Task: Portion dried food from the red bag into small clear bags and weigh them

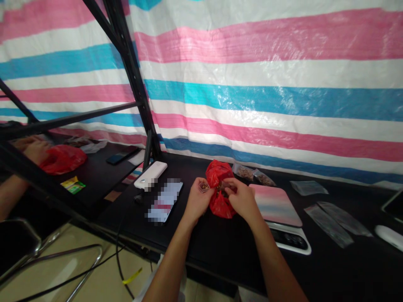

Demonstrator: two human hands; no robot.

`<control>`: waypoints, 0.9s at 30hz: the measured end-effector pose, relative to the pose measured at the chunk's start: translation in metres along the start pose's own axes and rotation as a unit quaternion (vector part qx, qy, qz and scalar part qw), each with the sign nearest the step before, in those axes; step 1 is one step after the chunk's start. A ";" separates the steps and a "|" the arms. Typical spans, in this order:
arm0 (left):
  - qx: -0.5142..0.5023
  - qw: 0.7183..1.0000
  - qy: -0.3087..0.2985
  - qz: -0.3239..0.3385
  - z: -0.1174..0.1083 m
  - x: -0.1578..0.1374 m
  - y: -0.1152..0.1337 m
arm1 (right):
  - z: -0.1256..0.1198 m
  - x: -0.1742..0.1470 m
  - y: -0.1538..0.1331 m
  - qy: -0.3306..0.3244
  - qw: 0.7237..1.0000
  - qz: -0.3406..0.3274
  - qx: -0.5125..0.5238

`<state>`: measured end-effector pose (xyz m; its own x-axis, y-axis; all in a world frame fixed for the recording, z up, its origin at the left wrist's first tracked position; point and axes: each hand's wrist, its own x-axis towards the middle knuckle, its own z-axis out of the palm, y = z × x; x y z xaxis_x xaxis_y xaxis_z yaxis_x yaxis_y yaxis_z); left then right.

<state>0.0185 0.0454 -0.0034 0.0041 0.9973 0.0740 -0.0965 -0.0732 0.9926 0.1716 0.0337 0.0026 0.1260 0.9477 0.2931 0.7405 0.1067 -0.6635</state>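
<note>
A red plastic bag point(222, 205) lies on the black table between my hands, its mouth open and small brown bits inside. My left hand point(199, 199) is closed round a small clear bag point(204, 187) with brown bits in it, against the red bag's left side. At the red bag's opening, my right hand point(241, 197) has its fingers drawn together; what is in them is too small to make out. Just right of that hand sits a digital scale point(277, 205). Two filled clear bags point(244, 171) rest behind it.
Flat clear bags point(330, 222) and a white object point(390, 237) lie at the right. A phone point(165, 201) and a white power bank point(151, 174) are at the left. Beyond the black metal frame point(134, 75), another person's hand point(36, 151) is by a red bag point(64, 159).
</note>
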 end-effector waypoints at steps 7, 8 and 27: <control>0.169 0.981 0.047 0.079 0.002 -0.005 -0.001 | -0.011 0.000 -0.003 0.012 0.975 -0.015 0.222; 0.174 0.980 0.046 0.085 0.003 -0.005 -0.002 | -0.012 -0.001 -0.007 0.010 0.972 -0.032 0.233; 0.233 0.961 0.035 0.141 0.004 -0.011 0.002 | -0.011 -0.011 -0.024 0.017 0.978 -0.131 0.161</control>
<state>0.0221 0.0346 -0.0019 -0.0252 0.9341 0.3562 0.3731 -0.3218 0.8702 0.1597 0.0176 0.0231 -0.0144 0.8649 0.5018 0.5040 0.4397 -0.7434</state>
